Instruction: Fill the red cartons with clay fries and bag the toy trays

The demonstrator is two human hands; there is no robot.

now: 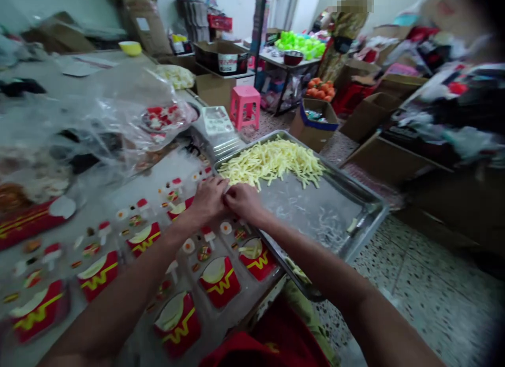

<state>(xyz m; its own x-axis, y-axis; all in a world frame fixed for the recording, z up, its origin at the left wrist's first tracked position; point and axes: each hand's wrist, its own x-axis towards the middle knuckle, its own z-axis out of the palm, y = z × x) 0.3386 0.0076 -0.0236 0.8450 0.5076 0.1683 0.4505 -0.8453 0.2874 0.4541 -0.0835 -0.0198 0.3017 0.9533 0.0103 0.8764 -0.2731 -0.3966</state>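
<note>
Head view: forearms point(339, 275) stretched forward, converging. Left hand point(212, 197) and right hand point(243, 201) nearly together, fingers curled, at left edge of rectangular silvery metal tray point(305, 204); pinched thing, if any, cannot tell. Pale-yellow fry-shaped strips point(276, 159) heaped along tray's far edge.

Fry sticks point(272, 159) heaped at far edge of tray point(343, 199), fry cartons point(221, 285) rowed leftward on table point(163, 170), stool point(245, 106) beyond.
</note>
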